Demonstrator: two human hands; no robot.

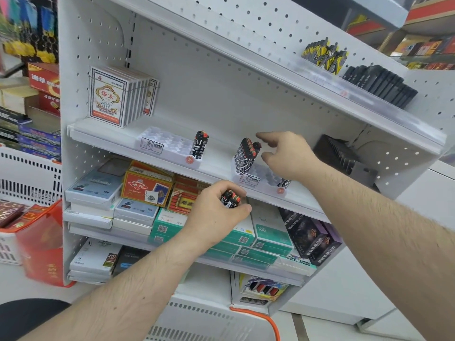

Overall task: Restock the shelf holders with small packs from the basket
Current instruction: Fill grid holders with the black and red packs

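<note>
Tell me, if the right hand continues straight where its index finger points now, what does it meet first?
Probably nothing soon. The right hand points left, above the cluster of black patterned packs in the right holder. Beyond looks free until the single pack in the left holder; depth is unclear.

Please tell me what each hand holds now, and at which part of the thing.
The left hand grips a few small packs around their lower bodies; the red tops stick out past the fingers. The right hand holds nothing, open beside the packs in the holder.

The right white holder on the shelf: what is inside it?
The right white holder holds a cluster of small packs at its back-left and one pack at its front; the right hand covers its far cells.
</note>
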